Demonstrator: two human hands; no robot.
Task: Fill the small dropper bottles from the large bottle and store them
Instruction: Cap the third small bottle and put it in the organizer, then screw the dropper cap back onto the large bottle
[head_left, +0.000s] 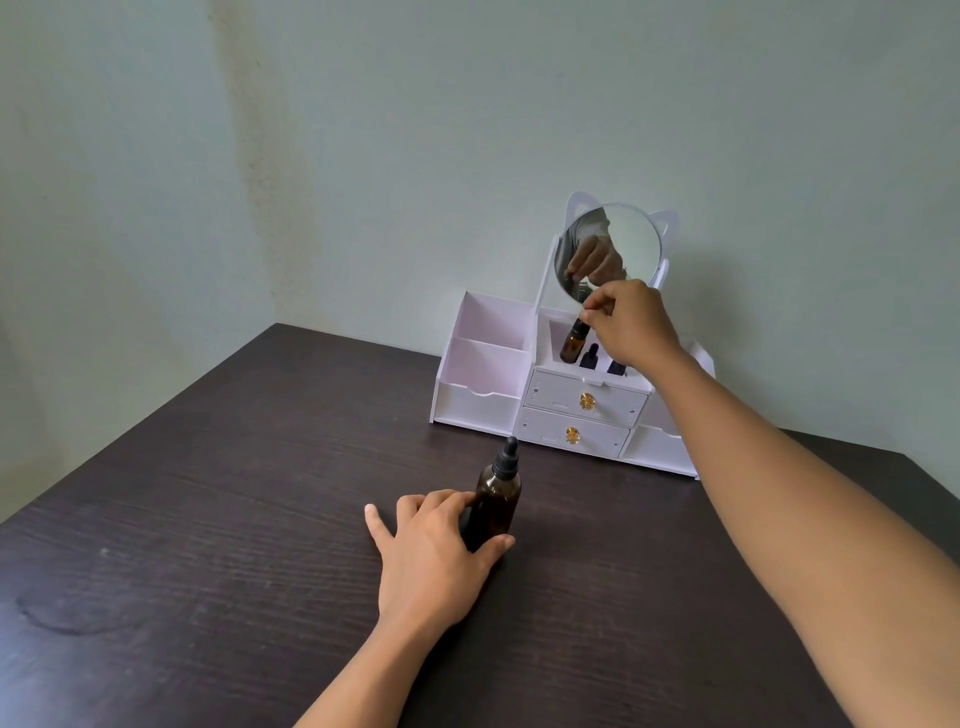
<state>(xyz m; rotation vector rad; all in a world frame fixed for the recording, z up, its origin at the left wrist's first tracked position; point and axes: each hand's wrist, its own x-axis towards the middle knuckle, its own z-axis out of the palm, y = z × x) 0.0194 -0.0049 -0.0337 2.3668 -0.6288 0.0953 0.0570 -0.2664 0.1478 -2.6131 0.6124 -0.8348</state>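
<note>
The left hand (431, 545) grips the large bottle (496, 499), which stands upright on the dark bench (208, 519). The right hand (631, 322) pinches the cap of a small dropper bottle (572, 344), held tilted in the white organizer's (483, 400) top compartment, beside 2 other dropper bottles (589, 357) in front of the round mirror (618, 244).
</note>
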